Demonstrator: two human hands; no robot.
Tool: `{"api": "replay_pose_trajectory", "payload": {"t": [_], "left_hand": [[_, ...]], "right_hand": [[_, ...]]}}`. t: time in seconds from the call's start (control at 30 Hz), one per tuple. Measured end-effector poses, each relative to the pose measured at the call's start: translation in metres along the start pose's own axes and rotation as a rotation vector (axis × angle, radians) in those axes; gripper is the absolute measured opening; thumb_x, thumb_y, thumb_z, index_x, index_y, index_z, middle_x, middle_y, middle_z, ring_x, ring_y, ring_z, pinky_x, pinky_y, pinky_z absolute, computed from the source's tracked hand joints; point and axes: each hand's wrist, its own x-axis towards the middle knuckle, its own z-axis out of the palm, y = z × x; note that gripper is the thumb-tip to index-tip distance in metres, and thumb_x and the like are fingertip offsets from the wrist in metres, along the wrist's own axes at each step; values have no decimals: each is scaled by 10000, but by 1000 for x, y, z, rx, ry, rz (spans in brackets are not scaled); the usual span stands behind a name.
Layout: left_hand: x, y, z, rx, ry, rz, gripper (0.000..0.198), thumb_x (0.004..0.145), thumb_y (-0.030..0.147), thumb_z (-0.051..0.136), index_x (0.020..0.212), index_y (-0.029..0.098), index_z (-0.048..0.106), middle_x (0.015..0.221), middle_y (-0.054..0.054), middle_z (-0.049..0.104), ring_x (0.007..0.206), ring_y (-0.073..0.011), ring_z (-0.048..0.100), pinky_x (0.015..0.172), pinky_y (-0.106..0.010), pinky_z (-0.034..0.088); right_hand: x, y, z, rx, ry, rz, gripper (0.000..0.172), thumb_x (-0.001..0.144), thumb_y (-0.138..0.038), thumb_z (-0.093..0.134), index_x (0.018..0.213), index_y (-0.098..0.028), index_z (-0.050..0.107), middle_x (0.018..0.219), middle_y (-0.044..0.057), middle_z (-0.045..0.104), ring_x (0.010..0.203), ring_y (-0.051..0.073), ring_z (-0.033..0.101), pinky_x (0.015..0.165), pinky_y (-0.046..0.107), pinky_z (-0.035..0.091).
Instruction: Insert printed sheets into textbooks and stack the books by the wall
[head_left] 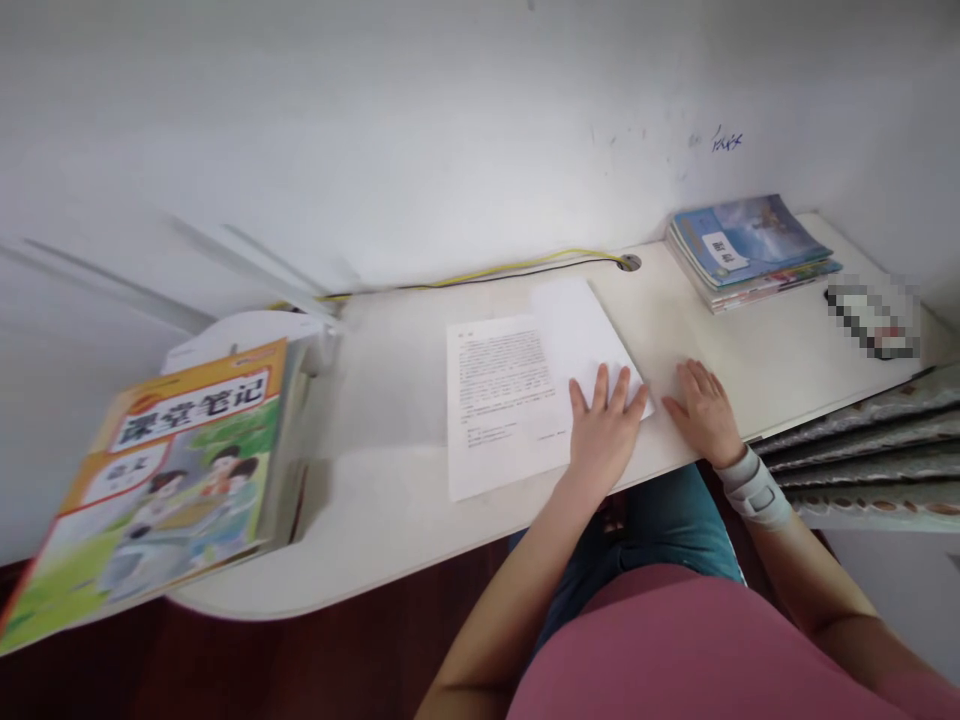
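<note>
My left hand (pixel 606 430) lies flat with spread fingers on a blank white sheet (pixel 581 325), near its lower right corner. That sheet partly covers a printed page (pixel 501 400) to its left, whose lines of small text are too fine to read. To the right of the paper, my right hand (pixel 705 412) rests on the white desk (pixel 390 520) close to its front edge. Its fingers are stretched out and hold nothing. A light grey band (pixel 756 488) is around the right wrist.
At the left, a stack of books (pixel 187 470) has a colourful top cover. More books (pixel 750 245) lie stacked at the back right, beside a blurred-out dark-edged object (pixel 874 318). Yellow and black cables (pixel 487 270) run along the wall into a desk hole (pixel 628 262). Patterned fabric (pixel 862 440) hangs at right.
</note>
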Motion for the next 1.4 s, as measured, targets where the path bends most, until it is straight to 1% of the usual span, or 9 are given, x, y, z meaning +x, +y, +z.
{"api": "replay_pose_trajectory", "payload": {"t": [0.2, 0.5, 0.7, 0.77, 0.87, 0.97, 1.1, 1.23, 1.4], "left_hand": [[9, 6, 7, 24, -45, 33, 390, 916, 197, 440, 1287, 261, 546, 1445, -115, 414, 1373, -388, 250, 1024, -734, 141], [20, 17, 12, 72, -38, 60, 396, 927, 197, 396, 1295, 237, 539, 1431, -116, 435, 1367, -406, 246, 1015, -745, 149], [24, 23, 12, 94, -90, 98, 417, 938, 204, 366, 1333, 243, 493, 1449, -111, 410, 1360, -405, 259, 996, -749, 188], [25, 25, 10, 93, -124, 137, 423, 945, 213, 344, 1346, 249, 474, 1457, -94, 403, 1365, -394, 255, 1001, -740, 198], [26, 29, 9, 99, -156, 169, 450, 952, 186, 279, 1374, 207, 434, 1460, -92, 398, 1372, -360, 259, 1031, -708, 198], [27, 31, 10, 124, -169, 151, 481, 944, 131, 218, 1392, 110, 391, 1465, -144, 376, 1375, -305, 283, 1076, -637, 204], [22, 34, 11, 142, -217, 184, 480, 926, 93, 224, 1369, 16, 392, 1456, -205, 361, 1361, -268, 326, 1092, -514, 281], [20, 38, 11, 158, -222, 196, 467, 925, 92, 233, 1344, 16, 426, 1431, -204, 399, 1339, -275, 363, 1073, -484, 325], [29, 40, 13, 129, -170, 237, 447, 919, 87, 264, 1314, 31, 463, 1393, -218, 444, 1315, -260, 404, 1062, -435, 361]], "right_hand": [[-1, 5, 3, 34, -17, -43, 415, 924, -229, 354, 1290, -87, 488, 1317, 200, 531, 1294, 283, 422, 1042, 479, 370], [2, 8, 1, 131, -27, -34, 434, 940, -211, 288, 1302, -83, 490, 1301, 192, 550, 1279, 259, 448, 1045, 468, 381], [3, 19, -8, -10, -54, 13, 431, 928, -199, 313, 1307, -103, 494, 1354, 192, 504, 1311, 295, 398, 1052, 539, 311], [3, 24, -10, -21, -71, 11, 414, 922, -189, 322, 1276, -110, 523, 1357, 183, 505, 1316, 284, 394, 1054, 513, 315], [3, 28, -12, 16, -64, 11, 404, 920, -192, 321, 1244, -99, 543, 1336, 179, 526, 1302, 264, 417, 1055, 468, 333], [3, 27, -12, 42, -39, 20, 400, 926, -226, 327, 1221, -86, 559, 1308, 186, 548, 1283, 271, 440, 1050, 470, 341], [3, 25, -12, 41, -20, 10, 390, 929, -258, 341, 1205, -112, 574, 1296, 170, 563, 1268, 282, 457, 1040, 486, 346], [2, 24, -11, 39, -8, 1, 389, 930, -273, 354, 1219, -119, 564, 1297, 171, 562, 1260, 284, 465, 1038, 491, 344], [2, 24, -13, 2, -54, 0, 385, 934, -282, 348, 1196, -124, 583, 1309, 173, 549, 1272, 280, 448, 1049, 481, 325]]}}
